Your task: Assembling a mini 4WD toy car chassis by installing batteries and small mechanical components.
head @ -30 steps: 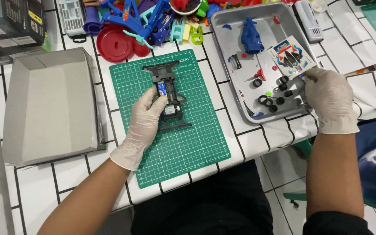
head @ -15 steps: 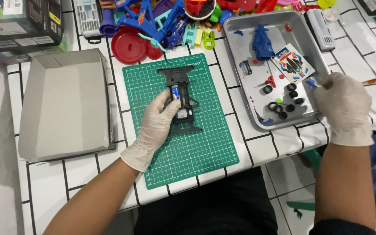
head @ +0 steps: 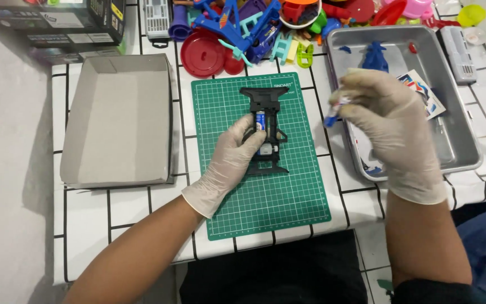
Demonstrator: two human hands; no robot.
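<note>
Matt rubber mat (head: 265,191), brushed metal tray (head: 457,141) (dull sheen), glossy plastic chassis (head: 265,101).

Below the black chassis (head: 265,129), the green mat (head: 265,197) is left free; above it, passage is blocked by piled plastic toys (head: 243,34).

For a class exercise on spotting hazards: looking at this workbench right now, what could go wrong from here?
1. The right hand pinches a small blue-tipped part in the air between the metal tray and the green cutting mat; it could slip and drop off the mat.
2. The left hand alone steadies the black chassis, so pressing a part in might shift it.
</note>
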